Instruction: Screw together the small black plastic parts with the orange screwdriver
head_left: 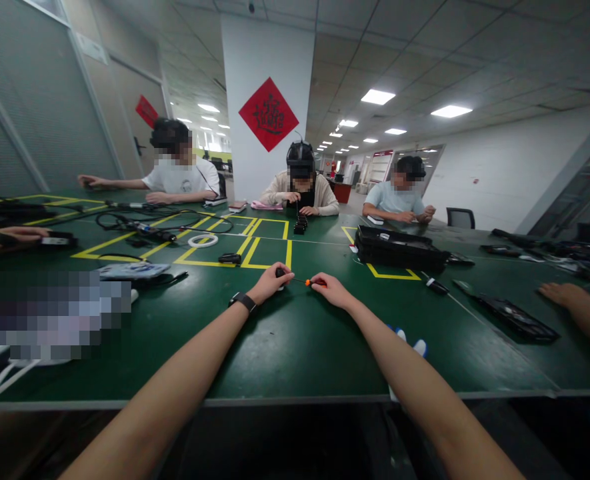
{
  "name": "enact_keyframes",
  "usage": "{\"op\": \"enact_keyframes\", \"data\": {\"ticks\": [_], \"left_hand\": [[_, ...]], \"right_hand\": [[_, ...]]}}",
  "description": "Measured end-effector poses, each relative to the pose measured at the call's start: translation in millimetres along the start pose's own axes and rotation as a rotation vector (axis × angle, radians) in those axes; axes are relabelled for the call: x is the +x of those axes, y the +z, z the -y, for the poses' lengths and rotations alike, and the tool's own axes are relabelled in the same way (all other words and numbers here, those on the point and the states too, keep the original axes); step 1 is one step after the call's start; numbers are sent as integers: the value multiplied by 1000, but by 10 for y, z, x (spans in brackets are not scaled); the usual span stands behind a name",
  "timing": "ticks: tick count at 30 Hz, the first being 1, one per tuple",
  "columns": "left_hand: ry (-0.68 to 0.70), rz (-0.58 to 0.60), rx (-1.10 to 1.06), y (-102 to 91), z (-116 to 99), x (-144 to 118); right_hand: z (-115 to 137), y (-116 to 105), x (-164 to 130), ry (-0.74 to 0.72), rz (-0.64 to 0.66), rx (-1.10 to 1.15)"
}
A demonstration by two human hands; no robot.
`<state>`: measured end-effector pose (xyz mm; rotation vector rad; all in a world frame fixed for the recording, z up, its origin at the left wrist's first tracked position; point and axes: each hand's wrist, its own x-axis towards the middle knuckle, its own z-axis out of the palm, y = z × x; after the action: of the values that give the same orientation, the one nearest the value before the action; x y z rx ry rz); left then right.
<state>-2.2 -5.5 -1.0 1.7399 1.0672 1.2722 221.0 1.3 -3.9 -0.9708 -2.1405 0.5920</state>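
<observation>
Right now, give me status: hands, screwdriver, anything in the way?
Left hand gripping small black part. Right hand on orange-handled screwdriver, pointing toward left hand; tip contact unclear. Black gadget beyond left hand, not in the way.

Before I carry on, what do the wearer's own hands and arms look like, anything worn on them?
The left hand and right hand are ungloved. A black wristband circles the left wrist; the right wrist shows none. Both forearms are bare, with no sleeves in view.
</observation>
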Motion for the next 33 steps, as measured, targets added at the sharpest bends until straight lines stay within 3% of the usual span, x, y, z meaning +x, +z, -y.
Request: {"op": "enact_keyframes", "data": {"ticks": [3,10,17,24,30,33], "left_hand": [[11,-1,8,-1,-12,-3],[-9,22,-34,-10,16,10],[-41,21,-49,-14,-20,-2],[-66,13,-108,-9,0,10],[-149,-1,-294,-12,44,52],[-159,5,-336,-19,24,46]], "right_hand": [[6,5,-13,12,-9,68],[28,-3,23,-33,5,-106],[41,17,-10,14,-18,3],[52,-20,13,4,0,-79],[87,-17,-23,48,-25,177],[140,15,-18,123,-138,374]]}}
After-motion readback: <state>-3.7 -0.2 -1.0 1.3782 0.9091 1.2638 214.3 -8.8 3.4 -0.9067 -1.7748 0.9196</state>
